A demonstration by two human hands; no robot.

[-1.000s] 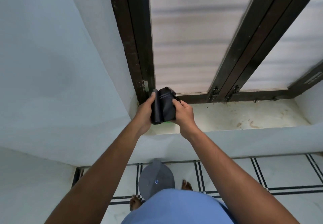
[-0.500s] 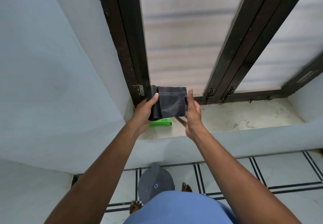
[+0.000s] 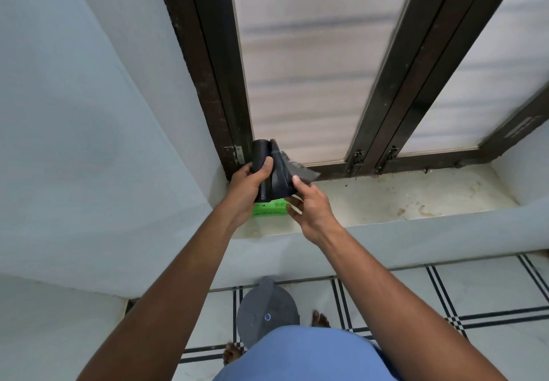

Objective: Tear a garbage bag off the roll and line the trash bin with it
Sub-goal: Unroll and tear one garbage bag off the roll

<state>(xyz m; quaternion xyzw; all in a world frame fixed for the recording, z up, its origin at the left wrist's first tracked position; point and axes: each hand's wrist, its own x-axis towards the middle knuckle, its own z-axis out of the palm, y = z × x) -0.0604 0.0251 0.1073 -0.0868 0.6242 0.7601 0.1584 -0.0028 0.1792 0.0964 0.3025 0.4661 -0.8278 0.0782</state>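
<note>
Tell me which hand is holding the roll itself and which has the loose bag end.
The left hand grips the black roll; the right hand pinches the unrolled bag end beside it.

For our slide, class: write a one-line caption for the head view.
Over the window sill, left hand grips the garbage bag roll while right hand pinches its loose end.

**Legible text: none confirmed**

Green packet [image 3: 269, 207] on the window sill [image 3: 386, 199]: dark print and a barcode-like block on its upper face, too small and blurred to read. Black garbage bag roll [image 3: 263, 158]: no lettering can be made out on the visible surfaces. Grey bin lid [image 3: 267, 312]: a small round blue-and-white mark, no characters resolved.
</note>
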